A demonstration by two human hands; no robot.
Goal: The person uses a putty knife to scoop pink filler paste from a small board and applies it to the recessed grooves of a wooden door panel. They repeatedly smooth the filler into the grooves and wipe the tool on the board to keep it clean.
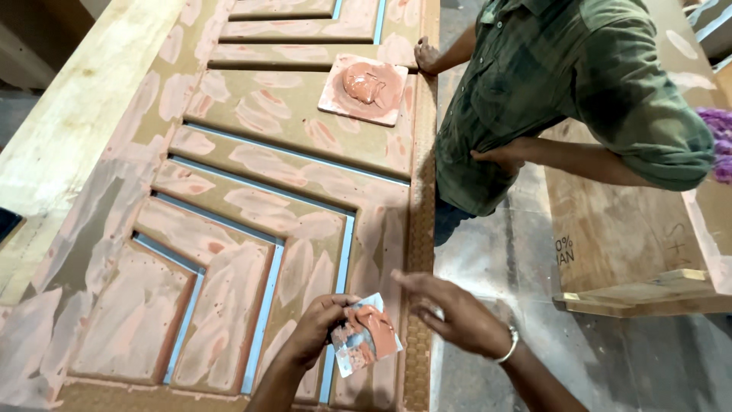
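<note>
Left hand (316,329) pinches a putty-smeared card (366,334) over the door panel (252,191); right hand (456,314) hovers open beside it.

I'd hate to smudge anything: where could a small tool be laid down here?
Bare spots: the pale plank left of the door panel, and the floor between door and plywood box. Crowded: the putty tile, and the near edge by left hand and right hand.

Both forearms enter from bottom edge. Left hand (316,332) curled, fingers and thumb pinched closed on a small smeared scraper card (364,336). Right hand (454,313) just beside it, palm down, fingers extended and loosely spread, holding nothing, bracelet at wrist.
</note>
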